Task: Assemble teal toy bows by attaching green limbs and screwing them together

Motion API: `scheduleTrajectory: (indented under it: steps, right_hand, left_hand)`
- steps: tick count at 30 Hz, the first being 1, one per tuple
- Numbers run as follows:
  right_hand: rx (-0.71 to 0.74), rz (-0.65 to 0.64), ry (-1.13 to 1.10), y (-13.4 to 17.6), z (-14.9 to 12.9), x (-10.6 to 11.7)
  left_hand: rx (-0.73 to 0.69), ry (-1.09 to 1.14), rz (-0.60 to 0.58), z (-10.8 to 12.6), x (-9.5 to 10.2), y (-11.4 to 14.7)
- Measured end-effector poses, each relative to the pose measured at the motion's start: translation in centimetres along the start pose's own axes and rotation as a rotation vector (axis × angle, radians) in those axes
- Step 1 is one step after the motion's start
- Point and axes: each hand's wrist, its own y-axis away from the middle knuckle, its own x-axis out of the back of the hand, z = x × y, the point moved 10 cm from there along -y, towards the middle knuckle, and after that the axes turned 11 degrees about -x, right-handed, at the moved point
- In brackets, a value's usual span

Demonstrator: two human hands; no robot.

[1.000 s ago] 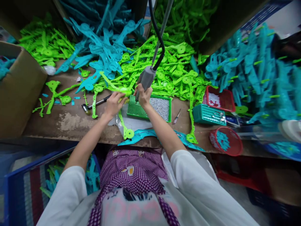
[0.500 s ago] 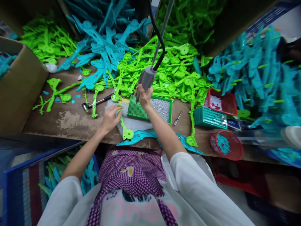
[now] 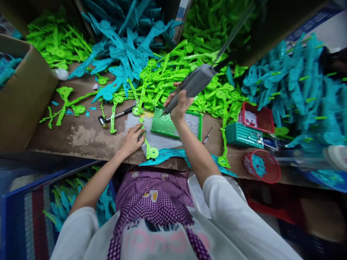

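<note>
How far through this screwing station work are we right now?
Done: a stack of teal assemblies with green pins sits at right. In hand: the right hand holds the hanging screwdriver tilted over the green screw tray; the left hand presses a green part on the bench. Left: big loose green pile.

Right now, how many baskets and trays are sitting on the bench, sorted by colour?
Red baskets: 2, one square, one round
Teal basket: 1
Green tray: 1, under the right hand, which holds the grey power tool
Total: 4
</note>
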Motion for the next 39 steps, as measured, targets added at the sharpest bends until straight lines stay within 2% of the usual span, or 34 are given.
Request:
scheduleTrajectory:
  steps: [3,6,9,15,23,31,36,39]
  right_hand:
    - [-0.012,-0.091,0.014,1.0,-0.2,-3.7]
    - [-0.029,-0.217,0.007,1.7,1.1,-7.9]
    - [-0.052,-0.248,0.001,1.7,2.4,-10.1]
    - [-0.062,-0.21,-0.02,1.1,3.6,-10.1]
    - [-0.033,-0.245,0.028,1.6,4.0,-10.6]
    - [-0.014,-0.387,0.126,2.1,3.9,-12.3]
    - [0.045,-0.423,0.149,2.8,4.6,-12.6]
    - [0.035,-0.363,0.109,2.1,4.0,-11.7]
  left_hand:
    - [-0.004,-0.036,-0.029,0.0,-0.5,-0.1]
    - [-0.009,-0.061,-0.042,0.1,-0.6,-0.4]
    - [-0.012,-0.061,-0.05,0.4,-0.4,-0.5]
    - [0.015,-0.056,-0.057,0.4,-0.3,-0.4]
    - [0.009,-0.053,-0.049,0.6,-0.2,-0.4]
    - [0.007,-0.071,-0.053,0.6,-0.4,-0.4]
    - [0.009,-0.102,-0.057,0.6,-0.2,-0.5]
    - [0.006,-0.11,-0.051,0.7,-0.1,-0.6]
